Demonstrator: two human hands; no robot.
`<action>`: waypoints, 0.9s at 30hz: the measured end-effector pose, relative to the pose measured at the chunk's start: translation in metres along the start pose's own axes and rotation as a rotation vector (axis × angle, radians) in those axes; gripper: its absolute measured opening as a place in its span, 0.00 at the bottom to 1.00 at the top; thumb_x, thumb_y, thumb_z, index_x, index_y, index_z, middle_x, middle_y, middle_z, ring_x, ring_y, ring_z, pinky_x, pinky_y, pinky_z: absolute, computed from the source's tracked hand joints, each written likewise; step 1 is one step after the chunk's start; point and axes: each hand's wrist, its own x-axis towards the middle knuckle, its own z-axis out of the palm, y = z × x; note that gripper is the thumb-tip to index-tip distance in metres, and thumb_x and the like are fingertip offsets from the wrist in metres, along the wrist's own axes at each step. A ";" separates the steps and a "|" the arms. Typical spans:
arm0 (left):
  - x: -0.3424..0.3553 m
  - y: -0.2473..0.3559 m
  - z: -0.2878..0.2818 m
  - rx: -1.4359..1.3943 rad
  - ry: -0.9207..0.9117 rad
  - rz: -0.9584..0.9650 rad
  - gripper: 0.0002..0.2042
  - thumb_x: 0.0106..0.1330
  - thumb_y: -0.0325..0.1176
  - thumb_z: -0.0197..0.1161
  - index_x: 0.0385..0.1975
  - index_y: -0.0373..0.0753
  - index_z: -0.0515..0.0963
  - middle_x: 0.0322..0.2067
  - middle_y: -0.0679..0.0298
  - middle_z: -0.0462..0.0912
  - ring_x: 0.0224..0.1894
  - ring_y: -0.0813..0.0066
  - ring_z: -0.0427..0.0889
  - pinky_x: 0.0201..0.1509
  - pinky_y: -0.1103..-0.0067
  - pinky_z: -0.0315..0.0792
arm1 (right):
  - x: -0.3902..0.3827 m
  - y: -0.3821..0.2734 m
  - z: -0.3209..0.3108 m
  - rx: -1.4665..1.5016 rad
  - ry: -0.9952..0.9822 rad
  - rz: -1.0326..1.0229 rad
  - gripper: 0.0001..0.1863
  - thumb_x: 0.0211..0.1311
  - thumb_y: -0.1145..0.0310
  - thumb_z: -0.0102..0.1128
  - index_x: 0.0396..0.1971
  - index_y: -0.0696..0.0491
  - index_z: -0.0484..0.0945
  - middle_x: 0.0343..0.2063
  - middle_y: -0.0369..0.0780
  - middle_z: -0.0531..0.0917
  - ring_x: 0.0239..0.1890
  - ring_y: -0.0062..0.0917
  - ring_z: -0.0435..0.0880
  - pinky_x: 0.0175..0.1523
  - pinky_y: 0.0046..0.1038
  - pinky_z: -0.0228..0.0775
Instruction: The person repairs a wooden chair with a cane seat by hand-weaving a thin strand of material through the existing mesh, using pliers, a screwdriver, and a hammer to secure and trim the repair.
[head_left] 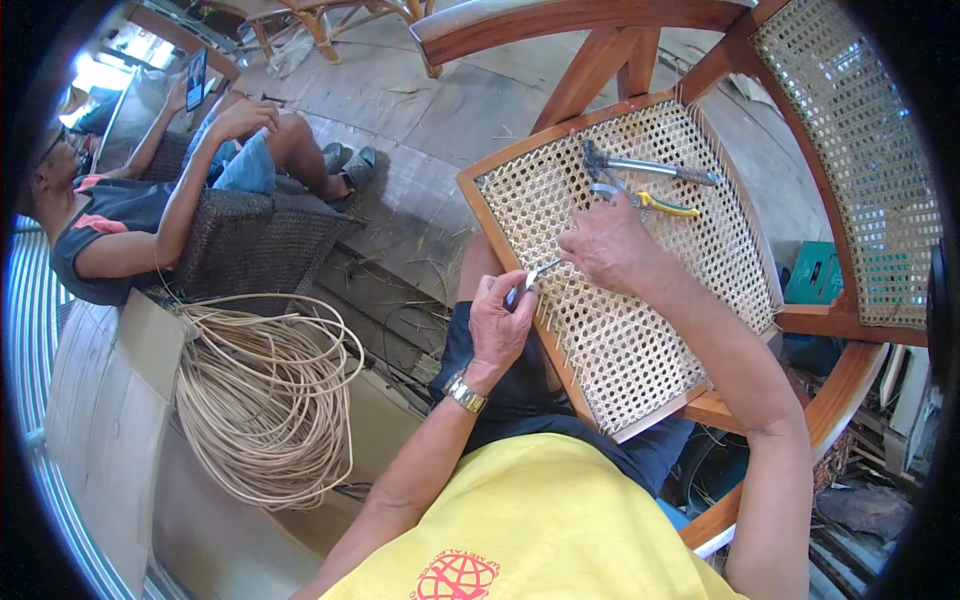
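Observation:
My left hand (pixel 502 325), with a gold watch at the wrist, is closed on a small metal-tipped tool (pixel 543 268) at the left edge of the chair seat; its exact kind is unclear. Over the seat's woven cane (pixel 640 330), my right hand (pixel 612 245) has its fingers curled together near the tool's tip. What they hold, if anything, is too small to name. Just beyond the right hand, pliers with yellow handles (pixel 668 206) lie on the cane. A hammer (pixel 650 168) with a metal shaft rests farther up. Loose cane ends stick out along the wooden seat frame (pixel 515 235).
A large coil of rattan cane (pixel 265 400) lies at the left beside cardboard (pixel 95 400). Behind it, another person (pixel 130 225) sits in a dark woven chair (pixel 255 235), holding a phone or tablet. The chair's cane back (pixel 850 130) and curved wooden arm (pixel 580 18) surround the seat.

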 end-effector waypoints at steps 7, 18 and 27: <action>0.003 -0.005 0.003 -0.198 -0.057 -0.191 0.13 0.65 0.32 0.75 0.48 0.39 0.85 0.33 0.72 0.84 0.31 0.87 0.75 0.36 0.83 0.72 | 0.011 -0.009 -0.008 -0.227 -0.014 -0.046 0.12 0.73 0.53 0.57 0.39 0.41 0.87 0.35 0.36 0.86 0.48 0.32 0.85 0.57 0.49 0.62; 0.000 -0.005 0.003 -0.049 0.015 0.004 0.14 0.65 0.30 0.76 0.49 0.38 0.86 0.30 0.71 0.79 0.31 0.84 0.73 0.36 0.82 0.71 | 0.006 0.023 0.028 0.267 -0.064 0.023 0.16 0.73 0.50 0.56 0.41 0.42 0.88 0.34 0.41 0.87 0.44 0.39 0.87 0.56 0.50 0.61; 0.003 0.000 0.004 -0.068 0.034 0.001 0.13 0.63 0.29 0.77 0.47 0.39 0.86 0.32 0.69 0.77 0.33 0.81 0.75 0.38 0.81 0.70 | 0.012 0.029 0.030 0.253 -0.080 -0.013 0.16 0.72 0.51 0.56 0.39 0.44 0.88 0.35 0.41 0.88 0.45 0.39 0.86 0.58 0.52 0.58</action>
